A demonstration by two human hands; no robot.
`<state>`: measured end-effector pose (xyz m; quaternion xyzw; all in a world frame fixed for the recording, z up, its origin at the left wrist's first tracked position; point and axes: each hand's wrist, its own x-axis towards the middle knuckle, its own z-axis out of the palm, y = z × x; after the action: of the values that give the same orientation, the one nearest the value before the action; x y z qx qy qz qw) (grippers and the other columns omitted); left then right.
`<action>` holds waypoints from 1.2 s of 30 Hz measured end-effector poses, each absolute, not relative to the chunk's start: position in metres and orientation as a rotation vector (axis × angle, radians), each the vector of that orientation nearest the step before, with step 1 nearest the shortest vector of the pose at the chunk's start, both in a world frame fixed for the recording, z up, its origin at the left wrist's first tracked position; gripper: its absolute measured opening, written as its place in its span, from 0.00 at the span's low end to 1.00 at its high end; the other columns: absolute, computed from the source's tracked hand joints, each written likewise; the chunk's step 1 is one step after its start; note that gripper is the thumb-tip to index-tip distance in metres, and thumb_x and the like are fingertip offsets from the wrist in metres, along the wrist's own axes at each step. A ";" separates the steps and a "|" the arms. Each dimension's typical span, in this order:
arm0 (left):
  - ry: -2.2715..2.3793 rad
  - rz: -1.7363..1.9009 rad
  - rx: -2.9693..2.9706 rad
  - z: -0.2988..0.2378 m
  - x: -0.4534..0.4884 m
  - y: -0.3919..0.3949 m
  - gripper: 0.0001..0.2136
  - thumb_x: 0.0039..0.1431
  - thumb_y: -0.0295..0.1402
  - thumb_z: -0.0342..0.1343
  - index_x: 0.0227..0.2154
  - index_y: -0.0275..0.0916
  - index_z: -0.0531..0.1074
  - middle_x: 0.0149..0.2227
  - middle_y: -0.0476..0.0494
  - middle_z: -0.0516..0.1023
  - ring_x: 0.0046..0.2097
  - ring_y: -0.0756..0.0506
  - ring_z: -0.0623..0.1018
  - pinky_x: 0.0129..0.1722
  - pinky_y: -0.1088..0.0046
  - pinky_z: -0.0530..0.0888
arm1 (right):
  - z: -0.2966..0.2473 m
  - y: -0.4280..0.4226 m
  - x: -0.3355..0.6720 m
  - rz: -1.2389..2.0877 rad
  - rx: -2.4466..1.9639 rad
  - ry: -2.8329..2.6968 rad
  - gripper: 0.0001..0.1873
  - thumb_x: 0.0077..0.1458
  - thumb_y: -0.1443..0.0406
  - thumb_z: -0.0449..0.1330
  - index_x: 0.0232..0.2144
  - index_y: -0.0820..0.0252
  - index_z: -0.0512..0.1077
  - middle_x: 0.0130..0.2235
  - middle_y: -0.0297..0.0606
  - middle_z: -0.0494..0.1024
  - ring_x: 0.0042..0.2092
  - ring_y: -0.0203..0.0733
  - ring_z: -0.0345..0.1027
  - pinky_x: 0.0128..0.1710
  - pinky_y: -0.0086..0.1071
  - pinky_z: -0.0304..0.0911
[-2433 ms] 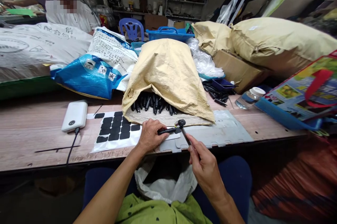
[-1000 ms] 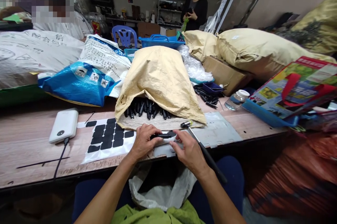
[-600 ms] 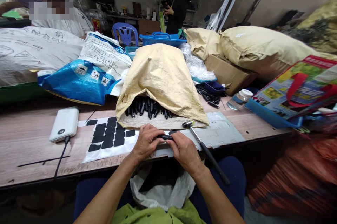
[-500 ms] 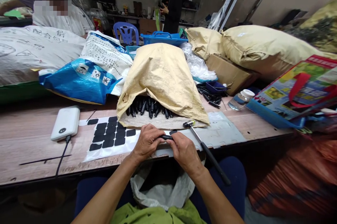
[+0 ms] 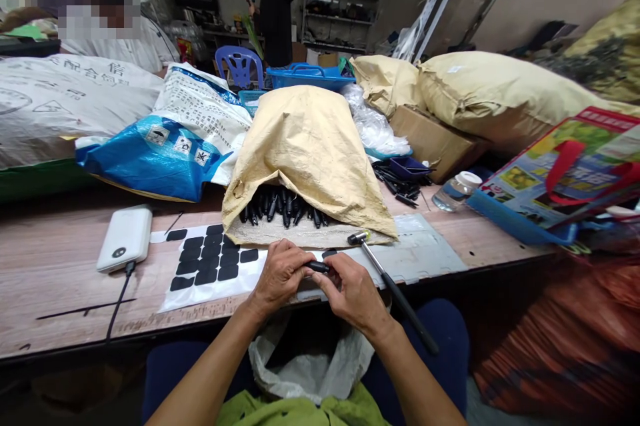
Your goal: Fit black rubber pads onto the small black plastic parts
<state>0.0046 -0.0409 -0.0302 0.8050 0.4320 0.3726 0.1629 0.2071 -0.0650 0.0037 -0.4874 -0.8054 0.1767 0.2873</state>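
A short black pen-like piece (image 5: pixel 317 267) lies level between my two hands over the front edge of the table. My left hand (image 5: pixel 281 274) pinches its left end between thumb and fingers. My right hand (image 5: pixel 356 291) is at the other end, fingers curled against it and thumb just below. Behind them, the mouth of a tan woven sack (image 5: pixel 305 146) shows several black pen-like pieces (image 5: pixel 286 206) inside. A small hammer (image 5: pixel 395 291) with a black handle rests right of my right hand, its handle jutting past the edge. Left of my hands is a white sheet with black rounded-square pads (image 5: pixel 206 259).
A white power bank (image 5: pixel 125 237) with a cable sits at left. Blue-white bags (image 5: pixel 170 133) stand behind it. At right are a lidded jar (image 5: pixel 456 191), a printed bag (image 5: pixel 565 166) and loose black pieces (image 5: pixel 395 183). An open white sack (image 5: pixel 310 373) hangs at my lap.
My right thumb has shifted down along the black piece, and more of the piece shows between my hands. In the background a standing person has moved left.
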 end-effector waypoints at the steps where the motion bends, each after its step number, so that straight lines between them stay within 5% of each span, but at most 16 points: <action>1: 1.229 1.063 2.302 -0.030 0.005 -0.041 0.06 0.63 0.31 0.60 0.42 0.43 0.80 0.36 0.48 0.83 0.42 0.42 0.73 0.47 0.59 0.63 | 0.006 -0.065 0.207 0.469 -1.295 -2.165 0.05 0.66 0.61 0.59 0.40 0.57 0.70 0.36 0.37 0.72 0.38 0.42 0.66 0.38 0.32 0.59; 12: 1.162 1.148 2.321 -0.027 0.004 -0.043 0.07 0.64 0.29 0.56 0.37 0.42 0.80 0.31 0.47 0.81 0.39 0.43 0.73 0.47 0.59 0.64 | -0.006 -0.066 0.189 0.262 -1.241 -2.086 0.11 0.62 0.67 0.57 0.27 0.56 0.63 0.31 0.37 0.69 0.36 0.44 0.61 0.35 0.35 0.54; 23: 1.214 1.062 2.200 -0.020 0.007 -0.045 0.06 0.61 0.30 0.59 0.38 0.44 0.80 0.35 0.47 0.82 0.43 0.40 0.72 0.49 0.57 0.63 | -0.004 -0.073 0.207 0.538 -1.264 -2.038 0.07 0.62 0.63 0.59 0.43 0.58 0.71 0.36 0.38 0.72 0.39 0.42 0.66 0.39 0.33 0.61; 30: 1.209 1.105 2.133 -0.019 0.007 -0.044 0.06 0.58 0.26 0.58 0.36 0.42 0.75 0.36 0.47 0.80 0.45 0.41 0.71 0.49 0.60 0.64 | -0.001 -0.072 0.205 0.778 -1.342 -1.926 0.08 0.60 0.61 0.62 0.41 0.58 0.72 0.30 0.31 0.71 0.28 0.35 0.63 0.30 0.29 0.59; 36: 1.202 1.092 2.146 -0.020 0.007 -0.045 0.05 0.57 0.25 0.60 0.35 0.41 0.73 0.37 0.47 0.79 0.45 0.41 0.71 0.49 0.61 0.64 | 0.000 -0.071 0.200 0.753 -1.327 -1.899 0.10 0.65 0.60 0.58 0.36 0.59 0.74 0.31 0.34 0.73 0.32 0.38 0.65 0.32 0.30 0.59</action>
<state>0.0070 -0.0451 -0.0203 0.7774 0.4353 0.3955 0.2231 0.2004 -0.0710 -0.0003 -0.5112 -0.7314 0.2901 0.3457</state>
